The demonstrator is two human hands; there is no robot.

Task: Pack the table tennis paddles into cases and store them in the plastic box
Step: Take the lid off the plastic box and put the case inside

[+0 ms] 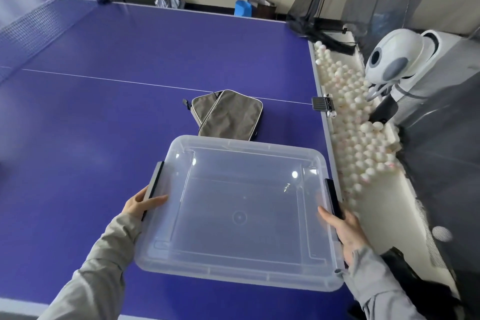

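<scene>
A clear plastic box (241,210) with its lid on and dark latches on both short sides lies on the blue table tennis table (130,112), close to me. My left hand (141,204) grips the box's left side at the latch. My right hand (342,228) holds the right side by the other latch. Just beyond the box, two olive-grey paddle cases (228,114) lie overlapping on the table. I see no bare paddle.
The net (46,15) crosses the table at the far left. A trough full of white balls (355,122) runs along the table's right edge, with a white ball-feeding machine (394,60) and dark catch netting behind it. Bags stand by the far wall.
</scene>
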